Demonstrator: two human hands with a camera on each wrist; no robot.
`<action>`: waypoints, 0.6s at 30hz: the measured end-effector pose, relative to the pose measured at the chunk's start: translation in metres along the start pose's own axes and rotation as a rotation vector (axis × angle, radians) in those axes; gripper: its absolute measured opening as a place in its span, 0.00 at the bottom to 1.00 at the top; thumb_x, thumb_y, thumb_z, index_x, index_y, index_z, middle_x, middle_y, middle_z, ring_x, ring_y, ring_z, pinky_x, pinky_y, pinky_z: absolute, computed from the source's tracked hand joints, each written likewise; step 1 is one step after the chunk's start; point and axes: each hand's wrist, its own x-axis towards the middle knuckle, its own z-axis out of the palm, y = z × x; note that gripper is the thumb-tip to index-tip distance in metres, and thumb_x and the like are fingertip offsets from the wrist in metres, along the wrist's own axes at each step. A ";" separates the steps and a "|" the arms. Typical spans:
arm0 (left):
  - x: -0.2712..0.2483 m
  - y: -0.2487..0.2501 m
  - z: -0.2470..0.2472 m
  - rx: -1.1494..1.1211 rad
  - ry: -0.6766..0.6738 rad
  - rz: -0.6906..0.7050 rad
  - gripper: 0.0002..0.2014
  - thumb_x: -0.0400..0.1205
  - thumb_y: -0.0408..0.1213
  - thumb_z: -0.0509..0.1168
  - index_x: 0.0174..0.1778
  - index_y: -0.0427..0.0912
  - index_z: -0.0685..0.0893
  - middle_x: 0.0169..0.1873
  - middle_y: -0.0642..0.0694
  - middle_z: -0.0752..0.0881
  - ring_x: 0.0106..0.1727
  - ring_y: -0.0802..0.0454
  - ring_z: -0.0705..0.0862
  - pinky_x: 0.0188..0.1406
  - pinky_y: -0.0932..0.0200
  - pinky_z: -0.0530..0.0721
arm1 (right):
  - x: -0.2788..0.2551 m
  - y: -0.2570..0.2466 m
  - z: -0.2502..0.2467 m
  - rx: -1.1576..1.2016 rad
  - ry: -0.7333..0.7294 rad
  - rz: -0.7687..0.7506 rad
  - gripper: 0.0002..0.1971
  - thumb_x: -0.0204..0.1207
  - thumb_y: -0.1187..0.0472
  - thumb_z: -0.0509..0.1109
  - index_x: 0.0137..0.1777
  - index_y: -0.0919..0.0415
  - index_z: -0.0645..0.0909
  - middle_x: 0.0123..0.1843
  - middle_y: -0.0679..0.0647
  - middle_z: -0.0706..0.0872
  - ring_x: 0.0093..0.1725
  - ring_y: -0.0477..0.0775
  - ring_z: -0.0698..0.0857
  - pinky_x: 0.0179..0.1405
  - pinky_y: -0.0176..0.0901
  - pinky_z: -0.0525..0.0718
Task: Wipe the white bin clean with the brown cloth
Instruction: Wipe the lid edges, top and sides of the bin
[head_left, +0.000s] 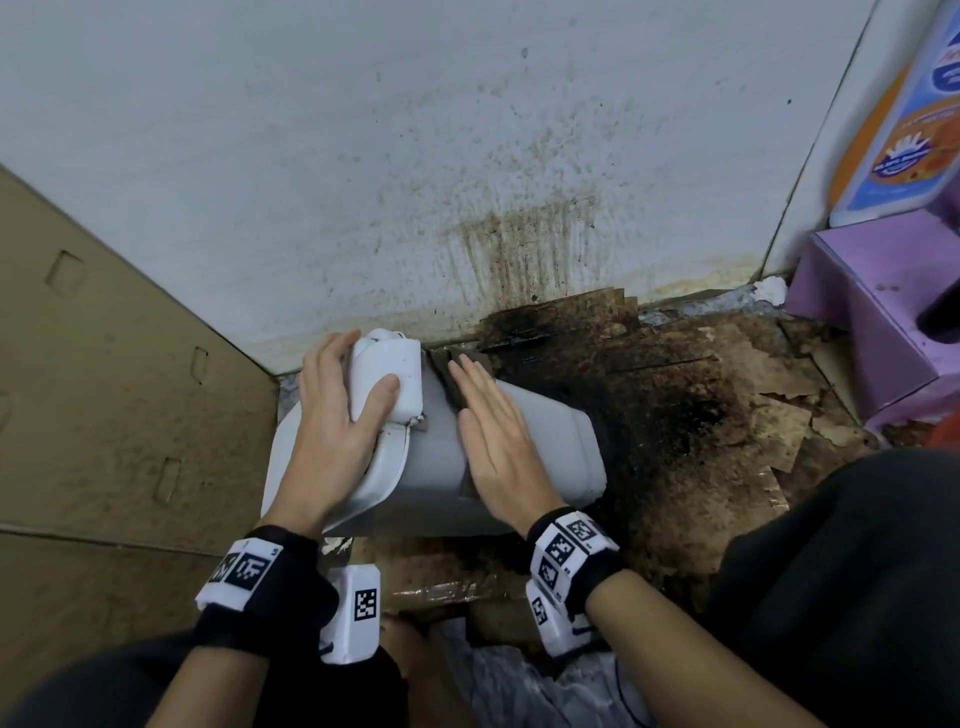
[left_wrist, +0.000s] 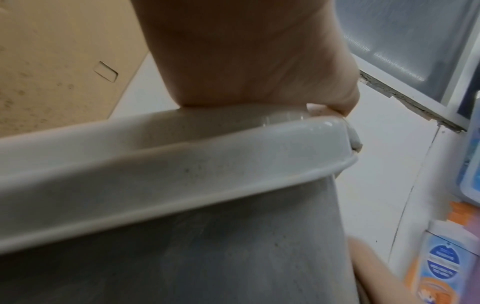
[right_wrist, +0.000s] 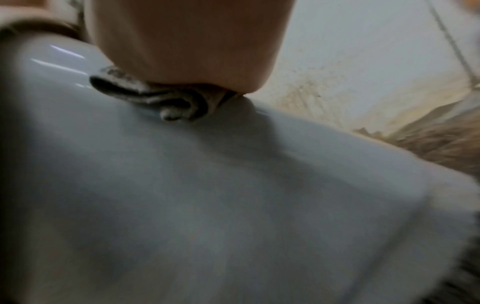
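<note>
The white bin (head_left: 550, 441) lies on its side on the floor, close to the wall. My left hand (head_left: 340, 395) grips the white lid block (head_left: 387, 371) at the bin's top end, thumb on its front and fingers curled over the far side. My right hand (head_left: 493, 436) lies flat on the bin's upturned side, fingers straight, pressing the brown cloth (head_left: 447, 379) under it. The right wrist view shows the folded cloth (right_wrist: 161, 100) bunched under the palm (right_wrist: 187, 41) on the bin (right_wrist: 207, 195). In the left wrist view my palm (left_wrist: 246, 51) rests on the lid rim (left_wrist: 182, 174).
A large cardboard box (head_left: 104, 389) stands at the left. The white wall (head_left: 467, 156) behind is stained brown. Dirty, dark-stained cardboard sheets (head_left: 701, 415) cover the floor to the right. A purple box (head_left: 883, 322) and an orange-blue package (head_left: 909, 130) stand at the far right.
</note>
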 end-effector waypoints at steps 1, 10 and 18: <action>0.000 -0.001 -0.001 -0.006 0.002 -0.005 0.39 0.83 0.65 0.56 0.85 0.43 0.66 0.78 0.52 0.67 0.82 0.56 0.66 0.85 0.51 0.64 | -0.002 0.014 -0.004 -0.008 -0.011 0.022 0.25 0.93 0.58 0.51 0.90 0.53 0.58 0.91 0.45 0.58 0.89 0.39 0.52 0.88 0.39 0.50; 0.004 0.001 0.001 0.022 -0.010 -0.001 0.40 0.83 0.66 0.55 0.85 0.43 0.66 0.77 0.54 0.67 0.79 0.62 0.65 0.82 0.58 0.62 | -0.021 0.096 -0.024 -0.015 0.028 0.455 0.25 0.93 0.58 0.48 0.90 0.56 0.57 0.91 0.46 0.57 0.90 0.44 0.52 0.83 0.26 0.39; 0.004 0.002 0.003 0.018 0.015 0.001 0.40 0.83 0.65 0.55 0.85 0.41 0.67 0.79 0.47 0.68 0.82 0.55 0.66 0.84 0.54 0.63 | 0.001 0.008 0.001 0.077 0.052 0.252 0.29 0.89 0.51 0.45 0.90 0.54 0.57 0.91 0.45 0.56 0.89 0.39 0.50 0.90 0.43 0.45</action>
